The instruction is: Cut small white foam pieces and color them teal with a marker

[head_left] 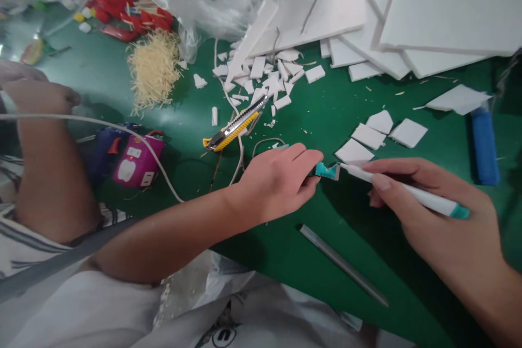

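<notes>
My right hand (432,212) is closed round a white marker pen (432,199) with a teal end, its tip pointing left. My left hand (281,179) pinches a small piece with teal colour on it (327,171). The pen's tip is at the edge of this piece; whether they touch I cannot tell. Just behind the right hand's fingers lie several small cut white foam pieces (368,136). A grey metal-looking strip (345,265) rests on the green table in front of the hands. Beyond my left hand lies a yellow box cutter (234,126).
White foam scraps (281,79) and large foam sheets (452,8) cover the back. A blue-handled tool (484,144) lies at right. At left are a pile of thin sticks (154,72), a magenta box (138,160), a white cable (81,118) and another person's arm (51,163).
</notes>
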Demonstrator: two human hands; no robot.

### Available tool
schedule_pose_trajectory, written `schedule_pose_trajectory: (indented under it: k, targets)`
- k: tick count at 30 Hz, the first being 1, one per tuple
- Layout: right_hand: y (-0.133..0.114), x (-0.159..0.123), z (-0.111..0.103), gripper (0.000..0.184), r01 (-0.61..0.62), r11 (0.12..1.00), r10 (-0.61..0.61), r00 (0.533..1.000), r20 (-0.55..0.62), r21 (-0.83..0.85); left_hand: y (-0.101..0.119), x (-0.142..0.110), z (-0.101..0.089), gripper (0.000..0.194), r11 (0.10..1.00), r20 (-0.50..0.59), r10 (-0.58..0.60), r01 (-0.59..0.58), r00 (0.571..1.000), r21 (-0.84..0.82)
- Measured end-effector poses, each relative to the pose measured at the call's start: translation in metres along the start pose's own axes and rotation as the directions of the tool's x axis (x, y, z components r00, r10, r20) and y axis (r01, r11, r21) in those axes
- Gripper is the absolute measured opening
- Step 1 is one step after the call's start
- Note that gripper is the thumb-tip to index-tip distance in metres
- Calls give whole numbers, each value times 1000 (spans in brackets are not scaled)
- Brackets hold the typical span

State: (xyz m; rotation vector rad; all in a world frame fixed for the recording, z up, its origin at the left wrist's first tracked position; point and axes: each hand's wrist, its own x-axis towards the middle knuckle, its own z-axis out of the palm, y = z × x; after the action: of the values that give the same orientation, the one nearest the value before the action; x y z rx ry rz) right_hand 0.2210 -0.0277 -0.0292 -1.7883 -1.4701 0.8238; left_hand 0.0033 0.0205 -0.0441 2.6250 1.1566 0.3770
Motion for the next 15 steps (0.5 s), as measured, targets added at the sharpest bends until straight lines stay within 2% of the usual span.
schedule_pose_trajectory:
  k: [5, 9, 13, 15]
  targets:
    - [-1, -1, -1, 22, 8, 1000, -8, 999, 33, -16, 0, 0, 0, 20, 1000, 8, -4, 4, 1000, 6]
    - [-1, -1, -2, 14, -12, 1000, 12, 1000, 8, -6, 0, 1, -1, 19, 1000, 9, -3, 3, 1000, 4]
    - [-1, 0, -2, 22, 5, 1000, -4, 999, 52, -17, -1, 1, -1, 20, 1000, 18, -6, 5, 1000, 7]
    - [-1, 0, -2, 18, 1, 1000, -1, 1000, 31, -15, -1, 1, -1, 20, 1000, 26, -7, 6, 1000, 7]
